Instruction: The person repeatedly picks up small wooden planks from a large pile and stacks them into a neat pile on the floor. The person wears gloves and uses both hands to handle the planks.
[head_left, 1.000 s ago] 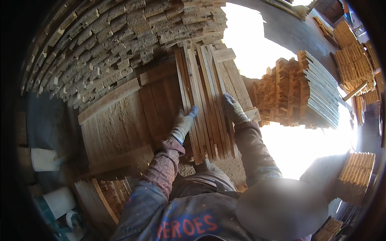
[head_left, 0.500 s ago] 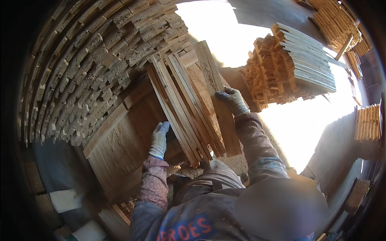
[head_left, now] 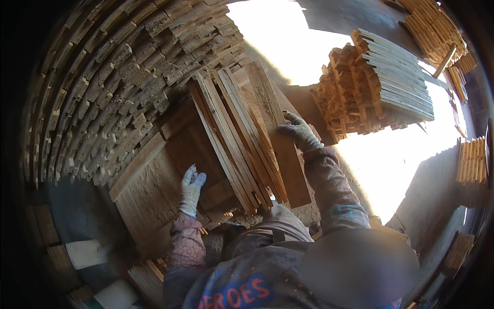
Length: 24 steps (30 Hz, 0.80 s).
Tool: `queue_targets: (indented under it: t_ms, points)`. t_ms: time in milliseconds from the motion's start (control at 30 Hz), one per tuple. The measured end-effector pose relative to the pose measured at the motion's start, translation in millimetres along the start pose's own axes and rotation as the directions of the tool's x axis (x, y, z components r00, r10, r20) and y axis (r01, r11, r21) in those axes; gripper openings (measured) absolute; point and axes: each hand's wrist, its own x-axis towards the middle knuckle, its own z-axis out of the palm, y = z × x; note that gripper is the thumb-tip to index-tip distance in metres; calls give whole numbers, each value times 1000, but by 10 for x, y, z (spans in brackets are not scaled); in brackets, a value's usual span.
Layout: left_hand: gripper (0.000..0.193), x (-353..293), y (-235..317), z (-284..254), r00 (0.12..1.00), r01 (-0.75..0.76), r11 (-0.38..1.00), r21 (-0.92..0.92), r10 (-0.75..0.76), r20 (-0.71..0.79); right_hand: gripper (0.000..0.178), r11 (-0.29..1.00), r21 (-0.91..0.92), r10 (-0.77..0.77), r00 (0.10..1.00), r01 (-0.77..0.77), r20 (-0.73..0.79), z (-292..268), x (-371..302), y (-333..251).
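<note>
My left hand, in a pale knitted glove, is raised with its fingers apart and holds nothing. It is left of a bundle of long, narrow boards standing on edge side by side. At the bundle's right, a wider wooden board leans at a slant. My right hand, gloved too, grips this board's right edge, with the thumb across its face; the fingers are partly hidden. Beneath my left hand is a wooden surface strewn with sawdust.
A tall stack of rough boards fills the upper left. To the right stands a stack of planks, beside brightly sunlit floor. More plank piles line the far right. A white sack-like thing lies at lower left.
My left hand has drawn away from the bundle, to the left and slightly down, and its fingers have spread. The wider board has shifted slightly down; my right hand stays at its edge.
</note>
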Motion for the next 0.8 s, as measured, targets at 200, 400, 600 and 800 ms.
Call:
queue_targets:
  t_ms: [200,400,600,800]
  points:
    - [118,-798,-66,-1217,981,106,477,872,-192,-14,24,915,-241,-375,902,323,-214,-885,-98,-470]
    - [110,-1396,-345,-1764,926,152,150,977,-368,-88,18,698,-692,-657,549,184,-517,-2712,-661,-3006]
    - [84,-1290,-940,-2373,959,109,67,992,-268,-87,22,810,-404,-535,817,424,-215,-1460,-299,-2555]
    - [88,-1396,-1127,-2705,972,55,110,992,-233,-28,44,896,-319,-140,878,309,457,2162,359,331]
